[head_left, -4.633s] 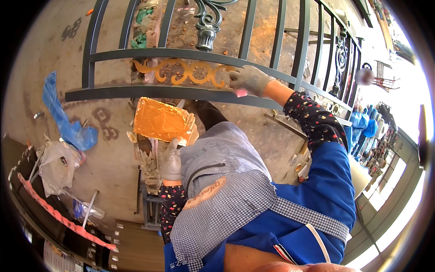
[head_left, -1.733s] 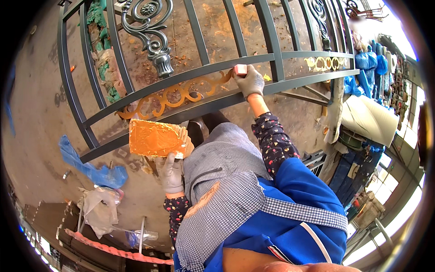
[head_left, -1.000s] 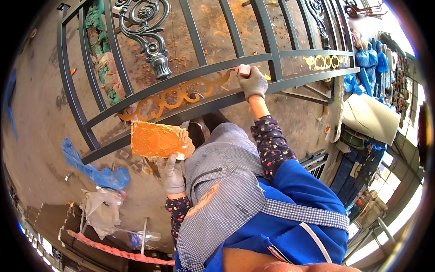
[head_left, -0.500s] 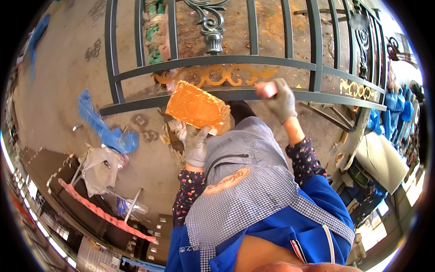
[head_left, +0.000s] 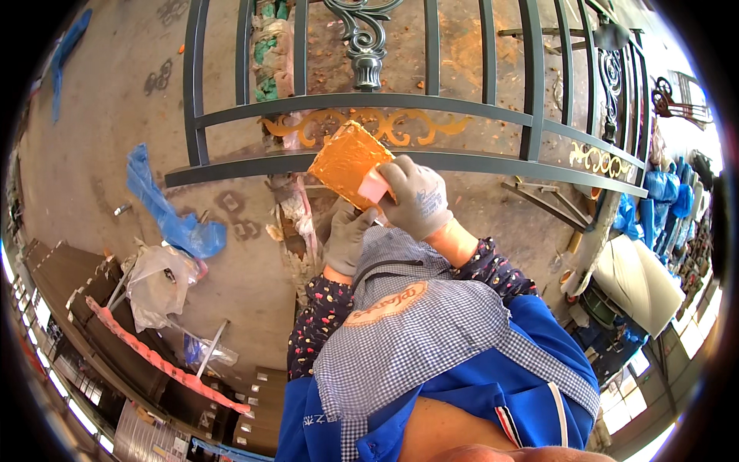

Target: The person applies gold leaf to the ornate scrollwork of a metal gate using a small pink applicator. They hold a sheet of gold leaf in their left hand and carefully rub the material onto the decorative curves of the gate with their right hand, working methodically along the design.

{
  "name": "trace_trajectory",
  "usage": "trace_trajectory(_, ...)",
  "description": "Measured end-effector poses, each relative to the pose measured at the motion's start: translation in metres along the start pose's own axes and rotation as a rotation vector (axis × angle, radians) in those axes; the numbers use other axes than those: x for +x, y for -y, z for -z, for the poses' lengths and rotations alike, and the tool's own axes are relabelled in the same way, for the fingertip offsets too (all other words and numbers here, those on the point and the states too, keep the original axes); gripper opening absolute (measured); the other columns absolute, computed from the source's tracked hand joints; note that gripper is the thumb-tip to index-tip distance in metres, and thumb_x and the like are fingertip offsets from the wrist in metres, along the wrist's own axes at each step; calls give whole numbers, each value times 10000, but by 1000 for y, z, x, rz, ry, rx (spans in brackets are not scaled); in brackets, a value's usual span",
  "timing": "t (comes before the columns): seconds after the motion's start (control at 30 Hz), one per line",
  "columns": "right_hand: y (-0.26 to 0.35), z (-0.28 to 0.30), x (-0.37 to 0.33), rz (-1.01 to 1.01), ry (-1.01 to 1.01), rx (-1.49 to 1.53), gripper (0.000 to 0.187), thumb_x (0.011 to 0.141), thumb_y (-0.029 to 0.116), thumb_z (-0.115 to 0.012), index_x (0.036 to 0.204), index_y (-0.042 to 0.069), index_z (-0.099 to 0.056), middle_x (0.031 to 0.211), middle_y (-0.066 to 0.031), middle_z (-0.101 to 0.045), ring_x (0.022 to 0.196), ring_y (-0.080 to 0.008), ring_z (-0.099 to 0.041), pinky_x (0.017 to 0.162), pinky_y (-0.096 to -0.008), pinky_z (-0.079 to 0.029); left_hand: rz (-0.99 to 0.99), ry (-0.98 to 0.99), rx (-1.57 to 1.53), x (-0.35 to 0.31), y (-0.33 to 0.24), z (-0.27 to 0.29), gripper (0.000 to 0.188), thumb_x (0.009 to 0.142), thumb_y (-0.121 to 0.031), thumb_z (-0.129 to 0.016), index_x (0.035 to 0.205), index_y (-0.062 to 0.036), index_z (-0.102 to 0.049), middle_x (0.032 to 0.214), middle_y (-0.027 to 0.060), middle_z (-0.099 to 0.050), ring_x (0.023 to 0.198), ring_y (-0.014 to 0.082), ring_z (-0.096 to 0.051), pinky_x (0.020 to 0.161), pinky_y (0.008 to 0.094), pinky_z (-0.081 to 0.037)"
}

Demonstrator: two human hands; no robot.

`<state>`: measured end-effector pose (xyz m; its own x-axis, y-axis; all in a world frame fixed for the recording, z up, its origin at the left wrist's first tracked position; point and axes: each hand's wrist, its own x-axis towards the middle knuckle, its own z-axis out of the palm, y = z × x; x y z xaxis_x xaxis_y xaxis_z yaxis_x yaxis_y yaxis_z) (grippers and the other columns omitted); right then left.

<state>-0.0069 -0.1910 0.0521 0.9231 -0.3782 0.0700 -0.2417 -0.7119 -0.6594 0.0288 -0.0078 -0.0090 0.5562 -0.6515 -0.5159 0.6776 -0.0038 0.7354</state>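
Observation:
My left hand point(head_left: 346, 237), in a grey glove, grips the near edge of a flat board point(head_left: 342, 158) smeared with orange-gold paint. My right hand point(head_left: 416, 195), gloved too, pinches a pale pink sponge point(head_left: 372, 185) against the board's right side. Just beyond lies a dark grey metal railing point(head_left: 469, 162) with upright bars. Gold scrollwork point(head_left: 419, 125) sits between its two lower rails, and the board covers part of it. A silvery-green cast ornament point(head_left: 366, 58) hangs among the bars.
Blue plastic sheeting point(head_left: 165, 208) and a clear plastic bag point(head_left: 159, 285) lie on the left. A pink-wrapped bar point(head_left: 165, 362) runs near dark stacked panels at lower left. On the right are a cream roll point(head_left: 635, 277) and blue-wrapped items point(head_left: 666, 189).
My right hand has moved left and down from the railing, bringing the sponge onto the painted board. The board has shifted slightly right and turned in my left hand.

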Motion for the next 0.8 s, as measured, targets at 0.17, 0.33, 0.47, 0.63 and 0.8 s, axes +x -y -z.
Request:
trace_trajectory(0.17,-8,9,-22,-36,97,-59,329,675,148,-765,976,111,-638,864,-73,-623,736,-292,-663,644,-392,-537,-22,16,24,0,-3,-4,410,997,-140,-620,1368,-3,-512,1293,49,-621,1146,160,-605,997,299,-465)
trace_trajectory(0.33,-11,7,-29,-32,82,89,288,723,214,-766,942,97,-620,885,-107,-620,748,-325,-661,637,-434,-533,-45,17,53,1,-6,-10,380,996,-137,-618,1348,-15,-540,1312,68,-617,1167,163,-603,963,313,-506)
trace_trajectory(0.47,-32,32,-31,-233,-72,303,348,702,172,-812,998,73,-658,907,-126,-651,795,-338,-682,697,-403,-551,2,-20,127,0,-9,-13,382,988,-125,-623,1347,-17,-551,1319,89,-613,1177,183,-604,976,337,-519)
trace_trajectory(0.63,-124,54,-30,-599,-318,323,307,756,225,-793,956,35,-658,906,-155,-683,774,-308,-694,665,-365,-539,38,-113,-118,-1,-1,-14,484,929,-146,-708,1351,19,-538,1276,86,-639,1146,180,-611,1009,306,-468)
trace_trajectory(0.8,-208,20,-34,-713,-315,-114,346,770,335,-782,957,77,-649,908,-151,-685,865,-359,-677,759,-457,-524,93,-119,-124,0,-4,-16,510,917,-181,-716,1361,-10,-531,1288,74,-622,1183,194,-595,1021,341,-472)
